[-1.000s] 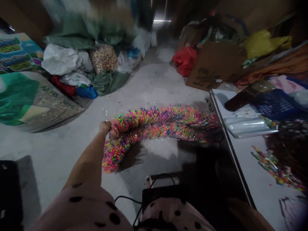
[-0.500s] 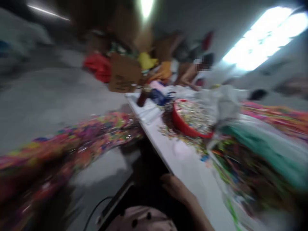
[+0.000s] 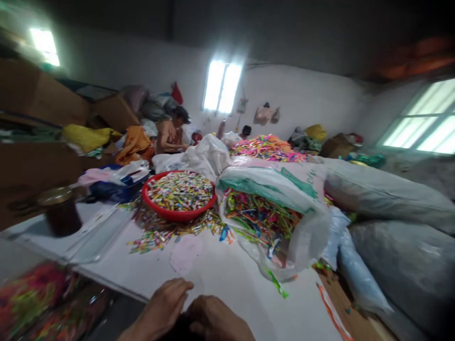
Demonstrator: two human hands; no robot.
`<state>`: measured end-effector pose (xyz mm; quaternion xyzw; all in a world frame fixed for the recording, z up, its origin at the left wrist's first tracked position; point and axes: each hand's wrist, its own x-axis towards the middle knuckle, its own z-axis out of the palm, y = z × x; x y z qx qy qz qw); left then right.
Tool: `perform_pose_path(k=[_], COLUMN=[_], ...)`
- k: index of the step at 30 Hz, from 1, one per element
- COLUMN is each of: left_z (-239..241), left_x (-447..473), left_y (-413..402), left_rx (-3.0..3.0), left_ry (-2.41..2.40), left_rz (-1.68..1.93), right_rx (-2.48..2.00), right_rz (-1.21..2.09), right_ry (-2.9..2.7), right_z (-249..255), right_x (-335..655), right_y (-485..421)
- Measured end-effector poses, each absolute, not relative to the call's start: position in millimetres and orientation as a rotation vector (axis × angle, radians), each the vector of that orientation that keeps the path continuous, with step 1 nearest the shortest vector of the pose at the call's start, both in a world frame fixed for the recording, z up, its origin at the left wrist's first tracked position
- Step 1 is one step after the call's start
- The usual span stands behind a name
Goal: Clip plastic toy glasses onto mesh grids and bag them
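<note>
**Multicoloured plastic strips [image 3: 170, 232] scattered on a white table [image 3: 231, 289], both hands at its near edge**

The left hand [image 3: 164, 303] and right hand [image 3: 216, 319] sit side by side at the bottom of the head view, close together, over the table's near edge. Both are curled with the knuckles up and the fingers bent inward, neither spread wide. A dark shape lies between them, cut off by the frame and too dim to make out, so whether either hand has hold of something cannot be told.

The thin, glossy strips lie in a loose drift around the foot of a round red plastic basin [image 3: 167, 214], which is heaped with more of them. To its right, a white plastic sack with a green band [image 3: 270, 189] lies on its side, its mouth open on a tangle of longer green, orange and yellow strips. A pale pink paper sheet [image 3: 185, 253] lies flat between the drift and the hands.

At the left, a dark jar with a gold lid [image 3: 60, 210] stands on clear plastic sheeting [image 3: 99, 237]. Bulging grey sacks [image 3: 398, 265] are piled along the right. Well beyond the table sits a bare-armed co-worker [image 3: 171, 139].
</note>
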<state>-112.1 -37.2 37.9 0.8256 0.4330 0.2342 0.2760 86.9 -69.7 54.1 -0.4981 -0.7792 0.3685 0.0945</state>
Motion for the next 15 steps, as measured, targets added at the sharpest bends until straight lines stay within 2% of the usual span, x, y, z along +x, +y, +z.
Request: perform_pose_path(k=[3, 6, 11, 15], left_z=[54.6, 61.7, 34.6, 26.5], left_x=[-44.9, -0.5, 50.5, 84.8], left_y=[-1.9, 29.5, 83.6, 114.2], left_rx=[2.338, 2.319, 1.741, 1.301], left_ry=[0.895, 0.770, 0.951, 0.961], left_rz=[0.501, 0.391, 0.371, 0.321], right_rx=[-1.630, -1.665, -1.513, -1.456], right_rz=[1.001, 0.757, 0.291, -0.189], right_ry=[-1.956, -1.876, -1.753, -1.737], right_z=[51.6, 75.1, 176.7, 254.1], right_x=[154.9, 224.4, 309.5, 344.1], right_y=[-72.8, -56.6, 0.8, 87.0])
